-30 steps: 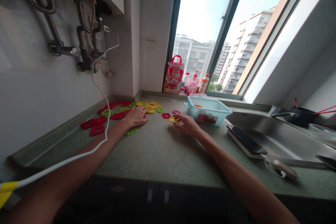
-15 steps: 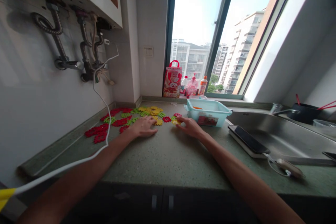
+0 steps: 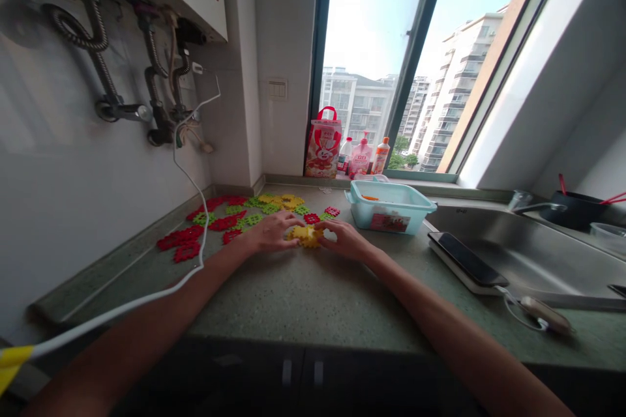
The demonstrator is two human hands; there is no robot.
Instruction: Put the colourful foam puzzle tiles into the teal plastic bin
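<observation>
Two yellow notched interlocking pieces lie side by side on the counter, their edges meeting between my hands. My left hand has its thumb and fingers on the left yellow piece. From the other side, my right hand pinches the right one by its edge. Whether the two pieces are joined I cannot tell. Just behind them sit a red piece, a green piece and another red piece. Several red, green and yellow pieces spread out to the left, some partly behind my left hand.
A light blue plastic tub with something orange inside stands right of my hands. Further right are a phone on a white block, a power bank and the sink. A white cable crosses over my left forearm.
My right hand has moved left and slightly nearer, bringing its yellow piece against the other one. My left hand has shifted a little to the right onto the left piece.
</observation>
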